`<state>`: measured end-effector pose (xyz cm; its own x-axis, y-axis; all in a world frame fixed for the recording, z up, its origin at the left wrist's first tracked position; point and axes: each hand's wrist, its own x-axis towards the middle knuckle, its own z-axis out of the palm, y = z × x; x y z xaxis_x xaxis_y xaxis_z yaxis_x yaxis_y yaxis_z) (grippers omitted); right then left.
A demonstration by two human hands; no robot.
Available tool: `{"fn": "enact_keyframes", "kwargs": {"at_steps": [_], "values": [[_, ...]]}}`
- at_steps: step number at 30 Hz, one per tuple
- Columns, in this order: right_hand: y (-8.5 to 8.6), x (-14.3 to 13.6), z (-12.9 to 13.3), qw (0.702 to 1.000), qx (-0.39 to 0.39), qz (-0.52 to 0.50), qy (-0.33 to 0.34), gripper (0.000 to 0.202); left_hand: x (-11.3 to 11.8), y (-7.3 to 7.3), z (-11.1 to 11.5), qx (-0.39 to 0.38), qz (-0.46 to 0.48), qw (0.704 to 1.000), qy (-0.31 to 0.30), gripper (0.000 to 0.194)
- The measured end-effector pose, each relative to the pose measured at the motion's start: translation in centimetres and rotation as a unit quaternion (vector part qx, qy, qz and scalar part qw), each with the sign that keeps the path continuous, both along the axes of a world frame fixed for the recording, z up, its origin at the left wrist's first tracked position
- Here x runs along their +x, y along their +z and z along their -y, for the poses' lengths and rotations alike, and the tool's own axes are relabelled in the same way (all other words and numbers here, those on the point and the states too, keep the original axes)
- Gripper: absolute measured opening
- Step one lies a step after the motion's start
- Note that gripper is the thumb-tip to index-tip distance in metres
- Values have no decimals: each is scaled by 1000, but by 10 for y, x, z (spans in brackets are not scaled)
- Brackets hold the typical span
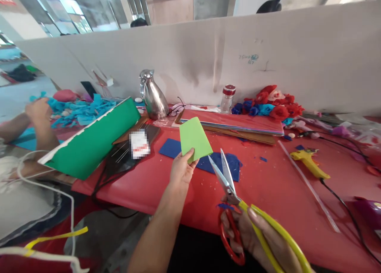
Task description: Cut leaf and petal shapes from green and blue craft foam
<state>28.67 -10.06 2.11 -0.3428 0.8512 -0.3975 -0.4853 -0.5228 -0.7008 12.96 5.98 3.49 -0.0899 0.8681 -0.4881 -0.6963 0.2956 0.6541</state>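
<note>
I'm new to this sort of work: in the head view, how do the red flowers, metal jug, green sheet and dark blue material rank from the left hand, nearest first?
From the left hand:
1. Green sheet: held in it.
2. Dark blue material: just behind.
3. Metal jug: back left.
4. Red flowers: back right.

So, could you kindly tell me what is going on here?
Someone is at a red table, holding a light green sheet in the left hand and scissors in the right hand. The blades are open, with their tips near the sheet's lower right corner; I cannot tell whether they touch it. Dark blue pieces lie on the table beyond the hands. Another person's hand is raised at the far left.
</note>
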Motion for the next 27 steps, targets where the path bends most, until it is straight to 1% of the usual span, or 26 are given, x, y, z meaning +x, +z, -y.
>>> {"fn": "enact_keyframes", "kwargs": {"at_steps": [2, 4, 7, 10, 15, 22, 25, 27], "values": [[-6, -7, 3, 1000, 3, -25, -11, 57, 7, -1, 1, -9, 14, 1000, -2, 16], [-7, -9, 4, 999, 8, -37, -26, 55, 10, 0, 2, -14, 23, 1000, -5, 17], [-1, -7, 5, 998, 12, -48, -49, 48, 11, 2, 4, -22, 34, 999, 2, 15], [6, -6, 5, 997, 6, -57, -59, 47, 12, 5, 6, -26, 37, 999, 4, 15], [7, -8, 5, 996, -6, -58, -65, 50, 13, 8, 9, -28, 43, 999, 10, 14], [7, -8, 5, 997, -8, -50, -64, 44, 12, 9, 10, -23, 37, 999, 7, 14], [5, -8, 0, 996, -24, -58, -67, 45, 12, 9, 13, -16, 33, 999, -7, 15], [5, -9, -4, 995, -36, -78, -58, 46, 14, 8, 16, -7, 30, 999, -33, 15]]}}
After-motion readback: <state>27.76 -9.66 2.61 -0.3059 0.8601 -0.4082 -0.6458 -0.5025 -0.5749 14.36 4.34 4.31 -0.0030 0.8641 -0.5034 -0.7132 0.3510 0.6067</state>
